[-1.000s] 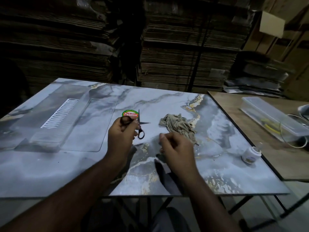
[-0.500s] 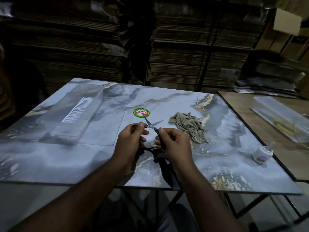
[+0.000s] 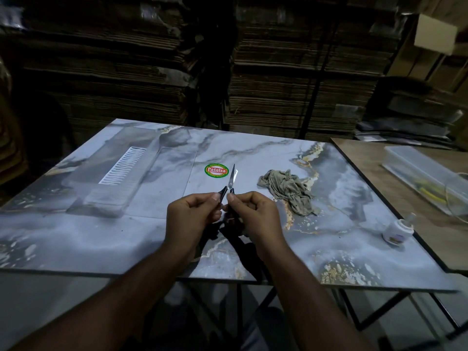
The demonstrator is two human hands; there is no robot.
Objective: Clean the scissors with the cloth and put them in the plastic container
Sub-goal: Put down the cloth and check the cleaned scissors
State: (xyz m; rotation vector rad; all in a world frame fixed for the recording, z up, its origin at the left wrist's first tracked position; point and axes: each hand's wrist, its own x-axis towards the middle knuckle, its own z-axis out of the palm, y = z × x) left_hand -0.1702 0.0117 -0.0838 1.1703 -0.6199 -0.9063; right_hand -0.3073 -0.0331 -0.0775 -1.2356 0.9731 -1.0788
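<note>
Steel blades of the scissors (image 3: 231,179) point toward 12 o'clock, closed together, above the marble-print table (image 3: 342,239); my left hand (image 3: 190,219) and right hand (image 3: 255,219) both pinch the black handles, fingers curled round them. Cloth (image 3: 288,194) lies crumpled at 2 o'clock from my hands, near, untouched; wiping not yet begun, I judge. Plastic container (image 3: 101,188), clear, sits at 10 o'clock, well apart. Risk 1: freeing 1 hand for the cloth leaves a thin pinch; scissors could slip and drop. Risk 2: dim light; blade edge could catch a fingertip or snag the cloth during wiping.
</note>
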